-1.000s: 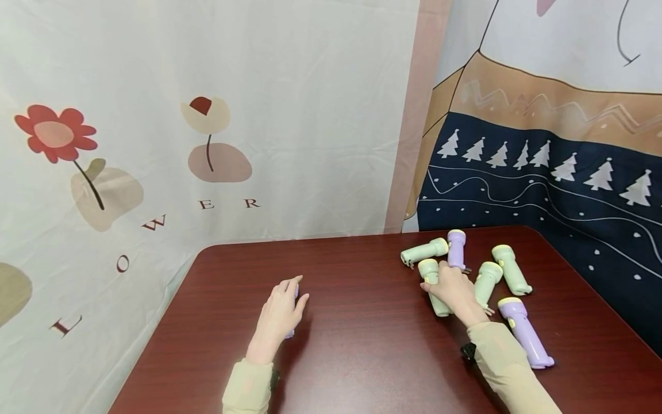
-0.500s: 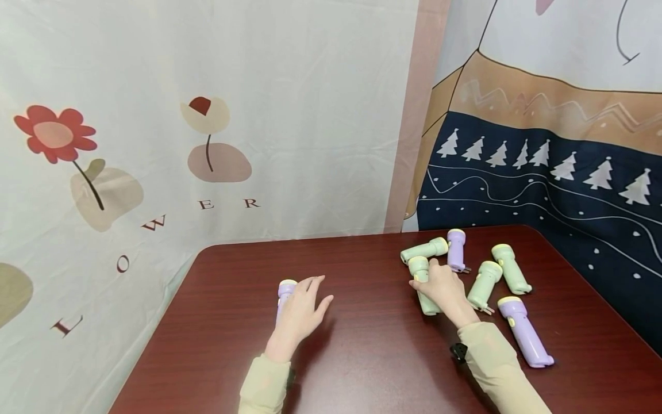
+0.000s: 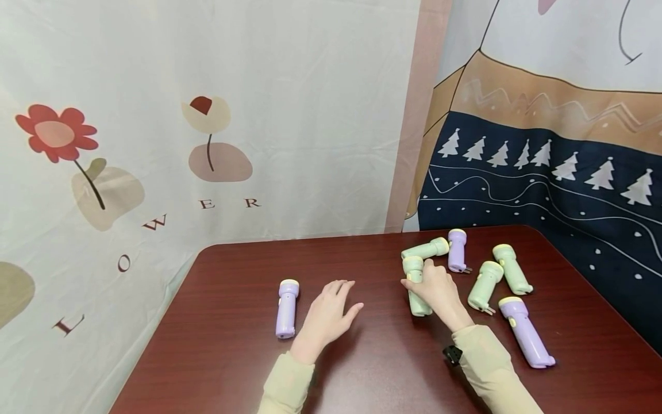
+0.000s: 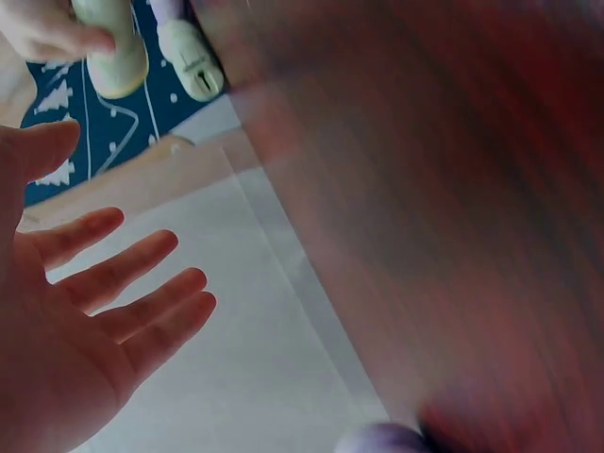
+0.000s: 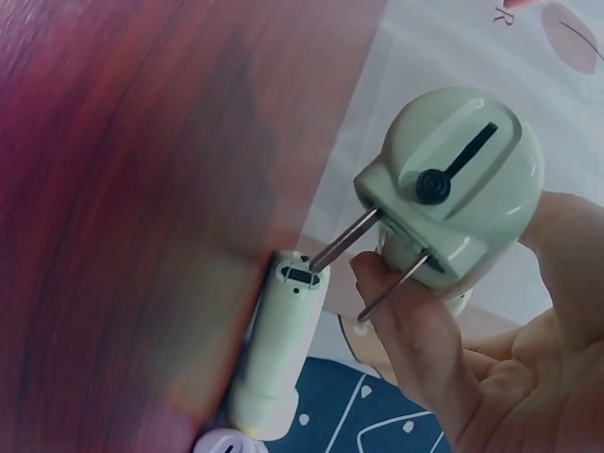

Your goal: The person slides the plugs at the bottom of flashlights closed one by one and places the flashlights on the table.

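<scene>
My right hand (image 3: 438,292) grips a pale green flashlight (image 3: 416,299), thumb on its left side in the head view. Two metal plug prongs (image 5: 347,238) stick out from its tail end in the right wrist view. Over the middle of the table, my left hand (image 3: 324,317) hovers with spread fingers and nothing in it; its bare palm (image 4: 66,368) shows in the left wrist view. Left of it a purple flashlight (image 3: 287,310) lies by itself, its yellow-rimmed head pointing to the back.
Around the right hand lie a green flashlight (image 3: 426,249) and a purple flashlight (image 3: 457,253) at the back, two more green flashlights, one with prongs (image 3: 485,287), and a purple flashlight (image 3: 526,336) nearer the front. Printed curtains (image 3: 320,115) hang behind the dark red table (image 3: 372,368).
The left hand has moved right, away from the purple flashlight, which is now fully uncovered. The right hand has shifted slightly left together with the green flashlight.
</scene>
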The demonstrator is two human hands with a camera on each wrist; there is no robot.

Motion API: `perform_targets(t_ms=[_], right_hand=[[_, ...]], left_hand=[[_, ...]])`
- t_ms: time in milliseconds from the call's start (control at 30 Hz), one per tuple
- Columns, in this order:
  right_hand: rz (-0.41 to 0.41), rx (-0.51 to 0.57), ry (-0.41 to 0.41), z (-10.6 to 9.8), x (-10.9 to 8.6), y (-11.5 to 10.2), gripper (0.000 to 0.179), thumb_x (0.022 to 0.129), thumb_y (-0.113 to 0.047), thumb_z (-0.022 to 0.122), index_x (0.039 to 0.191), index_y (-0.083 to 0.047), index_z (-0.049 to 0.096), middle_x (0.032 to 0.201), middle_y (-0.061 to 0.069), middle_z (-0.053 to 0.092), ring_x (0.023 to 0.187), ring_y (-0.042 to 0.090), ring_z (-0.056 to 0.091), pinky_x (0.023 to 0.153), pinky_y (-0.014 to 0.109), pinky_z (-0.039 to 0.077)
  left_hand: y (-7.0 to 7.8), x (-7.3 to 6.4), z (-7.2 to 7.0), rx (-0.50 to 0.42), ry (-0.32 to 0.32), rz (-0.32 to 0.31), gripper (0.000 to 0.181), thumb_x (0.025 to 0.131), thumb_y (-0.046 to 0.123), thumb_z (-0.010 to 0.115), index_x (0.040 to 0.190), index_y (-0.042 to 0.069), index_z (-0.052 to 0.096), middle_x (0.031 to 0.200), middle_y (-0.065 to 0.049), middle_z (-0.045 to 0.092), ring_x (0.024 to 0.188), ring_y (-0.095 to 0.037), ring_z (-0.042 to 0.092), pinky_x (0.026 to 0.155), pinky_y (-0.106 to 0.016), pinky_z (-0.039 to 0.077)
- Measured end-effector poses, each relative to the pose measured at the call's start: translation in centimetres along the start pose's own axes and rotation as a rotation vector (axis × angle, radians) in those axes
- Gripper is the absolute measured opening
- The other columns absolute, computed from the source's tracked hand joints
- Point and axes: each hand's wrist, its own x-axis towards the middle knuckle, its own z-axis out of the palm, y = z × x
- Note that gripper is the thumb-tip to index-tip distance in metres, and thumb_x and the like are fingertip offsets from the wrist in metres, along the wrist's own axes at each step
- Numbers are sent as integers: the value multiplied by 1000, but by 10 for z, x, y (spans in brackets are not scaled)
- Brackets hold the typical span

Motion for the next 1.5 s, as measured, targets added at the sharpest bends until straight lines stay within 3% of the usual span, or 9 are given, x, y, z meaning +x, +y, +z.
perform_targets(t_ms=[333,800,1067,1300,1500], right_hand=[[-7,69,61,6,-2,-6,62,76,-42,73,102,10,51,79,23,60,66,33,62,58,43,51],[25,137,51,8,-4,-16,64,77,-43,72,103,11,51,82,24,61,71,37,63,62,44,51],[35,165,61,8,-5,-21,61,77,-43,71,100,10,52,80,23,60,72,36,63,62,44,51],[44,168,55,10,-6,-23,62,78,-43,70,103,10,51,82,22,60,74,37,63,63,45,51],[35,180,61,11,-7,-25,60,78,-42,70,100,11,52,82,22,60,73,36,63,63,44,51]], left_hand=[[28,4,8,50,-28,105,47,89,42,60,125,11,57,120,-5,64,117,-25,58,91,-36,52],[54,11,16,92,-73,122,51,89,46,58,127,12,55,119,-2,66,116,-21,59,88,-33,53],[60,12,22,131,-20,136,54,87,46,61,125,8,56,114,-2,67,107,-19,61,81,-29,54],[65,13,25,140,-23,118,56,87,47,61,126,7,53,114,-3,65,105,-18,61,79,-29,54],[68,13,26,162,27,119,59,85,50,63,124,6,54,107,-5,66,100,-18,63,74,-29,55]])
